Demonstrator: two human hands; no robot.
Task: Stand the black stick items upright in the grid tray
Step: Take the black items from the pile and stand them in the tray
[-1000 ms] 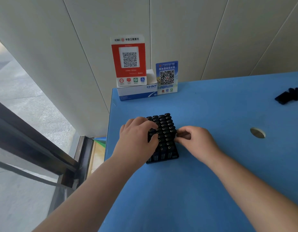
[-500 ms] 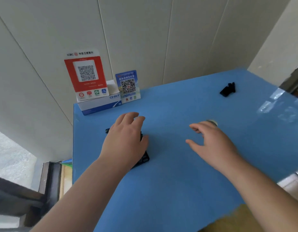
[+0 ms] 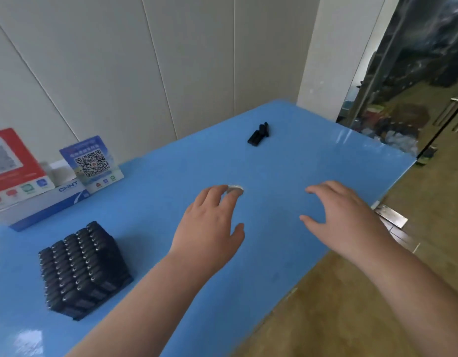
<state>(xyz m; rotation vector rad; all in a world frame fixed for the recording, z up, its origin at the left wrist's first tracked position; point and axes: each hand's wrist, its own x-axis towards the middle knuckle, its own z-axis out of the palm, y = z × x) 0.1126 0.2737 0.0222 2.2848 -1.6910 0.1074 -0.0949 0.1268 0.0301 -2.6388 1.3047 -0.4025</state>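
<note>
The grid tray (image 3: 83, 274) stands at the near-left part of the blue bench (image 3: 171, 176), packed with upright black sticks; the blur hides whether any cell is free. Treat the tray as the landmark for every position below.

Right of the tray, your left hand (image 3: 210, 228) hovers over the bench, palm down, its fingers (image 3: 217, 194) relaxed and slightly spread, holding nothing. The fingertips partly cover a small round silver disc (image 3: 235, 189) set in the bench top. Further right of the tray, your right hand (image 3: 343, 215) is also palm down, fingers (image 3: 323, 188) loosely spread and empty.

The loose black sticks (image 3: 258, 132) lie in a small heap far beyond and to the right of the tray, near the back wall. They sit well apart from both sets of fingers, ahead of them and roughly between the two hands.

The step in hand is judged to be the reach for this heap. To do it well:

1. Extend one hand over the heap and leave the other free to steady the tray.
2. Close fingers and thumb round the sticks across their long sides, so that they stay aligned.
3. Lift clear of the bench before you carry them towards the tray.
4. Turn each stick upright before you lower it into a free cell.
</note>
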